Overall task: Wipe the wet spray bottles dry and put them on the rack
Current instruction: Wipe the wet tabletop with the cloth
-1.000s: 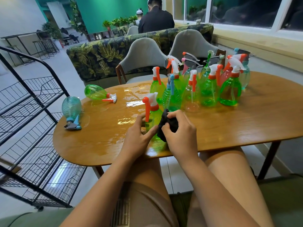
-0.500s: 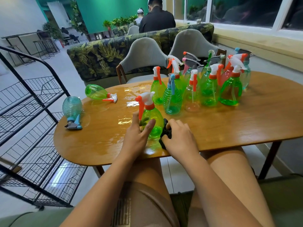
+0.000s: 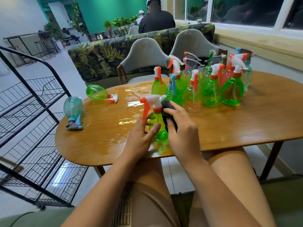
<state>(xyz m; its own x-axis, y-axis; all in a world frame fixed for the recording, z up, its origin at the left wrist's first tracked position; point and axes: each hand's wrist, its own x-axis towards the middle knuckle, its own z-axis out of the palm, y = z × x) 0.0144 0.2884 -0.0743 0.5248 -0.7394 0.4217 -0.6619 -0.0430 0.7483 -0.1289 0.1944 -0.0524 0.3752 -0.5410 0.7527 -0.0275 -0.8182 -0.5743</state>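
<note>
green spray bottle [image 3: 156, 119] standing up near front edge of wet table [image 3: 229, 125], left hand [image 3: 141, 138] curled round its belly, right hand [image 3: 182, 133] pinching dark cloth [image 3: 168, 112], cloth now up by the neck, no longer down at the bottom

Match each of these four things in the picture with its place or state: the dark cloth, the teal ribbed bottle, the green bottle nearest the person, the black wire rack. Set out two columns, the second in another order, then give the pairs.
Things
1. dark cloth
2. teal ribbed bottle
3. nearest green bottle
4. black wire rack

Places or states
A. lies on its side near the table's left end
B. stands on the floor left of the table
C. stands between the left hand and the right hand
D. held by the right hand against a bottle

Pairs: 1-D, 2-A, 3-C, 4-B
</note>
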